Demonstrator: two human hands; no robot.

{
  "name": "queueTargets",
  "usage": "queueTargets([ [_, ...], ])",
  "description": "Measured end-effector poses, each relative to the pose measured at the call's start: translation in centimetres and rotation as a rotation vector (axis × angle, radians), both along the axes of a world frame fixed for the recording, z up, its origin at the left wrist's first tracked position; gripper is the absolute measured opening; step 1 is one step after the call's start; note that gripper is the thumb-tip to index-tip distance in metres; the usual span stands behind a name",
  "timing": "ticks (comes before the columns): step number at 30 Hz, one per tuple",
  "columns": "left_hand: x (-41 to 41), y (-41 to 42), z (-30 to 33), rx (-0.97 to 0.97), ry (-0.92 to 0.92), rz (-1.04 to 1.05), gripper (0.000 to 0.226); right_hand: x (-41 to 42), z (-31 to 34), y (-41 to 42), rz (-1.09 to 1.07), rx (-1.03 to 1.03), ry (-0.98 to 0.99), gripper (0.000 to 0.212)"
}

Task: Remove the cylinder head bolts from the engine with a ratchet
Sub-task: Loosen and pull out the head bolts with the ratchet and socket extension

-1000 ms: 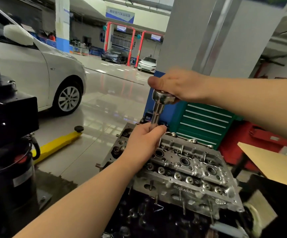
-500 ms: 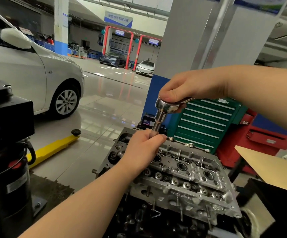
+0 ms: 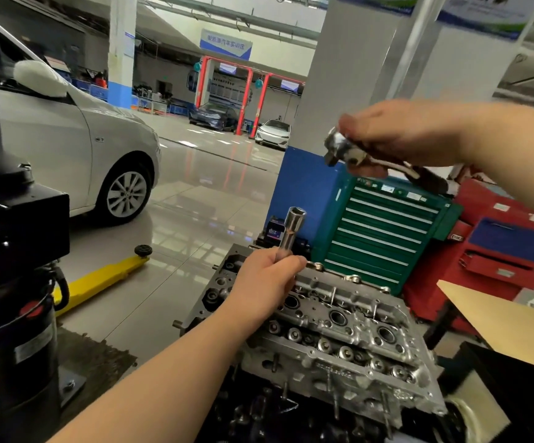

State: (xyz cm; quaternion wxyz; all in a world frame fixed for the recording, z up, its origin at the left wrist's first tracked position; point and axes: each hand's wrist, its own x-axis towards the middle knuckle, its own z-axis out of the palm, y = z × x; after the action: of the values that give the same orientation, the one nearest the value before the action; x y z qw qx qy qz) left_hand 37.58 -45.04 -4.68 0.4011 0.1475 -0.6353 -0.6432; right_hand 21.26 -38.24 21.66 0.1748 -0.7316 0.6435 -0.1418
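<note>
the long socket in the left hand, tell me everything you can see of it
The long socket is a slim tube of bright polished metal. Its open upper end shows a dark hollow. It stands nearly upright, leaning slightly right, over the far left end of the cylinder head. The left hand grips its lower part, hiding the bottom end. The ratchet, held by the right hand, is up and to the right, apart from it.

Ratchet [image 3: 352, 151] lifted off upright socket [image 3: 292, 230] on cylinder head [image 3: 348, 327].
</note>
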Motion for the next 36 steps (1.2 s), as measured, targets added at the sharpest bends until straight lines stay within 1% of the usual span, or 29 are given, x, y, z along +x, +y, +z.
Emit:
queueTargets([
  [1,0.0,0.0,0.0,0.008,0.0,-0.014,0.032,-1.1,-1.1,0.6,-0.078,0.044,0.037,0.056],
  [3,0.1,-0.1,0.1,-0.006,-0.017,-0.021,0.033,-3.6,-4.2,2.2,-0.235,0.09,-0.007,0.05],
  [5,0.2,-0.2,0.2,-0.056,-0.05,-0.006,0.036,-6.4,-7.3,4.7,-0.368,0.087,-0.054,0.042],
  [7,0.2,-0.5,0.0,-0.106,-0.087,0.013,0.041,-9.5,-10.0,8.2,-0.45,0.06,-0.048,0.023],
  [8,0.1,-0.7,-0.1,-0.115,-0.095,0.022,0.043,-11.2,-11.4,10.2,-0.486,0.054,-0.028,0.017],
  [9,-0.1,-1.0,-0.3,-0.112,-0.091,0.027,0.044,-12.7,-12.8,12.1,-0.532,0.04,0.018,0.025],
  [10,-0.3,-1.2,-0.6,-0.102,-0.076,0.027,0.045,-14.1,-14.3,13.8,-0.588,0.013,0.082,0.038],
  [12,-0.6,-1.5,-1.1,-0.076,-0.049,0.023,0.044,-16.6,-17.8,16.8,-0.734,-0.091,0.212,0.056],
  [13,-0.8,-1.7,-1.3,-0.063,-0.039,0.023,0.042,-17.8,-19.7,18.1,-0.806,-0.155,0.25,0.059],
  [15,-0.9,-1.9,-1.7,-0.046,-0.02,0.019,0.038,-20.2,-23.2,20.7,-0.915,-0.227,0.223,0.059],
  [17,-1.1,-1.8,-1.7,-0.037,-0.008,0.002,0.037,-21.7,-25.9,23.0,-0.995,-0.188,0.194,0.058],
  [19,-1.2,-1.5,-1.5,-0.026,0.004,-0.016,0.038,-22.8,-27.9,24.8,-1.035,-0.141,0.217,0.057],
  [22,-1.1,-1.4,-1.5,-0.026,0.014,-0.047,0.043,-23.3,-30.3,26.6,-1.036,-0.134,0.215,0.056],
  [24,-1.0,-1.4,-1.6,-0.058,0.001,-0.044,0.045,-23.2,-31.5,27.3,-1.001,-0.107,0.317,0.047],
  [26,-0.9,-1.5,-1.6,-0.078,-0.006,-0.025,0.046,-23.2,-32.3,27.5,-0.989,-0.104,0.409,0.044],
  [32,-0.9,-1.7,-1.7,-0.074,-0.016,0.007,0.046,-22.3,-31.9,26.8,-1.05,-0.084,0.412,0.047],
  [34,-0.8,-1.4,-1.5,-0.054,-0.014,0.003,0.044,-20.6,-31.3,26.2,-1.124,-0.078,0.483,0.047],
  [36,-0.7,-0.8,-1.2,-0.032,-0.012,0.008,0.043,-18.1,-30.6,24.6,-1.162,-0.186,0.496,0.049],
])
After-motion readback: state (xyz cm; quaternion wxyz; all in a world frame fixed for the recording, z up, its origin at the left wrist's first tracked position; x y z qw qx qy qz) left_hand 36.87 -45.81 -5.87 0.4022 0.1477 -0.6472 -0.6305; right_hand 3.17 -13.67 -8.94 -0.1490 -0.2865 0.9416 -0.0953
